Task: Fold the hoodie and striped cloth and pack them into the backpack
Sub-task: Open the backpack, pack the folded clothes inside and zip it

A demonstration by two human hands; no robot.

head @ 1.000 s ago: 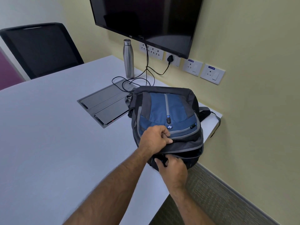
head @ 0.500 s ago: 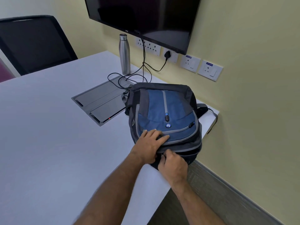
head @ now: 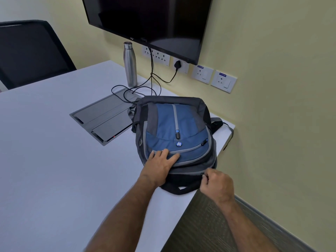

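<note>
step: zipping backpack (head: 174, 131), flat on tabletop (head: 54, 151) under both hands | left hand (head: 161, 165): fingers straight, pressing front pocket | right hand (head: 216, 182): pinching zipper pull (head: 203, 175) at near-right corner | tip: keep left pressing, pull along track | hoodie, cloth: not visible

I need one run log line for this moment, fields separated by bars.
left hand flat on backpack | right hand pinching zipper pull at right edge | hoodie, striped cloth: not visible | bottle upright behind
</note>
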